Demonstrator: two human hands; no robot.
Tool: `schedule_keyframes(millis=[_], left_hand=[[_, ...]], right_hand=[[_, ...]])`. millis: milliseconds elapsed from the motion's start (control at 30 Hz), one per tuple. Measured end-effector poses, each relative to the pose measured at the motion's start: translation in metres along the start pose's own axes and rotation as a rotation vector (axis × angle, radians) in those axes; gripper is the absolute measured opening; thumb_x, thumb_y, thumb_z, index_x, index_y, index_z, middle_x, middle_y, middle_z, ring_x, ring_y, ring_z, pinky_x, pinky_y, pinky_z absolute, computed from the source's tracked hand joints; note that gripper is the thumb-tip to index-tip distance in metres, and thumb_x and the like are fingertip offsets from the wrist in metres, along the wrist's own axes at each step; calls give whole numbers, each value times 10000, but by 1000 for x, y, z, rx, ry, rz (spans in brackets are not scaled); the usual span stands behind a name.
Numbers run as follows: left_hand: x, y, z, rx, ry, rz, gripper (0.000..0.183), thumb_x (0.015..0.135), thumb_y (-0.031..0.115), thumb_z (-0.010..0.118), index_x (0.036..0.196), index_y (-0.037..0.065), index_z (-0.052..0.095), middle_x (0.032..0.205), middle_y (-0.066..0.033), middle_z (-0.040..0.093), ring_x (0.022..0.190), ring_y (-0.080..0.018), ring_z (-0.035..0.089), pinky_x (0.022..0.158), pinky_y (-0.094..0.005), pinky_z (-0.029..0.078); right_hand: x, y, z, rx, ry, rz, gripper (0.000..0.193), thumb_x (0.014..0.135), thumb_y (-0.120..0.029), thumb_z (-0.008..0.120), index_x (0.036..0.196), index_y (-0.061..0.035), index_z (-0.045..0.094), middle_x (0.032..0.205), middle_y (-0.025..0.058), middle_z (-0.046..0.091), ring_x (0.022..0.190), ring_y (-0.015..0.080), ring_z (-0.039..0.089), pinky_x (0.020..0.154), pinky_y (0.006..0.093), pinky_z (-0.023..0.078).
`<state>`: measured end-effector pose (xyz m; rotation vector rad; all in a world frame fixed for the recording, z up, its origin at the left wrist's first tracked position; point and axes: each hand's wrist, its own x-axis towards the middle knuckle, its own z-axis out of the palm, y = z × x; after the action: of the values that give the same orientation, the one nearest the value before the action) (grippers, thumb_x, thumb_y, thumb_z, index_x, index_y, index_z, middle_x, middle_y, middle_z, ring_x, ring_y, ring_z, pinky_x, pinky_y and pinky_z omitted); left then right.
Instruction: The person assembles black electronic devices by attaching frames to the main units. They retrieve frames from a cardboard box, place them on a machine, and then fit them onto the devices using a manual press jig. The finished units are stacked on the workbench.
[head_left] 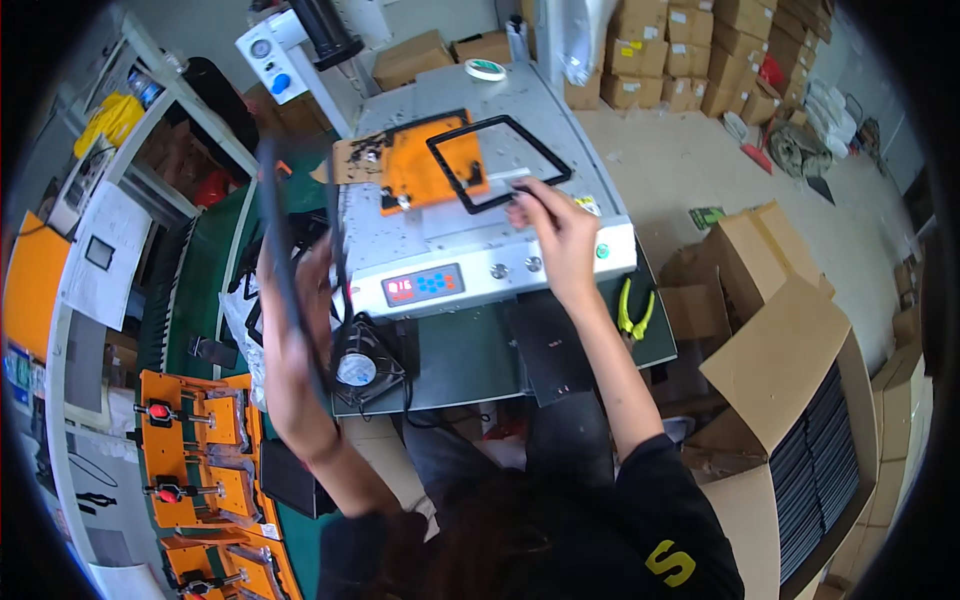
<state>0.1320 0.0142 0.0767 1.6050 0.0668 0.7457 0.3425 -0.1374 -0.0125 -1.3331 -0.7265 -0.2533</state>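
Note:
My right hand [562,238] pinches the near edge of a thin black rectangular frame [533,136] over the grey machine bed. Just left of that frame lies an orange fixture plate [425,165] with small black scraps on it. At the left, my left hand [300,350] is raised and partly smeared by motion. It is closed around another black frame [283,250], which stands nearly edge-on and blurred close to the camera. Below the hands runs the machine's white front panel [480,268] with a lit display and knobs.
A small black fan [370,365] and yellow-green cutters [635,310] lie on the green table. Orange clamp fixtures [200,450] stand at the lower left. An open carton [800,440] of black sheets is at the right. A roll of tape [485,69] sits at the back.

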Motion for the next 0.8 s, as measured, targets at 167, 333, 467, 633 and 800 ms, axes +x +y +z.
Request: schedule_keyframes(millis=[167,333,467,633,800], left_hand=[[-122,-27,-63,-177,130,-82,1252,631,597,732,1469,19,5,1406,-290,301,1313,-396,297,1058,-484,218],[-148,-37,-81,-354,245,-227,1259,597,563,743,1480,77,-10,1391,-291,320,1276,-355,355,1016,-416,256],[-133,-54,-85,-381,138,-218,1271,579,559,753,1480,82,-5,1382,-302,324,1267,-362,367,1026,-415,265],[-123,-49,-56,-532,2,-177,1187,665,525,752,1482,89,9,1361,-317,336,1262,-351,386,1038,-436,329],[-136,-53,-52,-577,-26,-317,1185,660,540,763,1485,109,28,1370,-345,313,1289,-380,360,1031,-444,351]], right_hand=[[5,38,70,-110,-146,56,180,888,-49,593,1012,73,639,773,125,673,690,155,670,640,255,521],[-9,42,95,-254,-150,150,202,874,-109,621,1020,23,668,711,126,676,621,157,671,587,263,526],[9,26,96,-712,-296,102,259,849,-219,657,1034,-40,686,651,124,658,587,202,656,572,304,514],[10,23,81,-890,-361,-3,400,851,-263,640,1205,-83,591,699,147,659,680,292,646,665,364,508],[-56,8,10,-899,136,-93,345,829,-92,600,1155,14,562,1053,192,592,962,335,583,817,406,469]])
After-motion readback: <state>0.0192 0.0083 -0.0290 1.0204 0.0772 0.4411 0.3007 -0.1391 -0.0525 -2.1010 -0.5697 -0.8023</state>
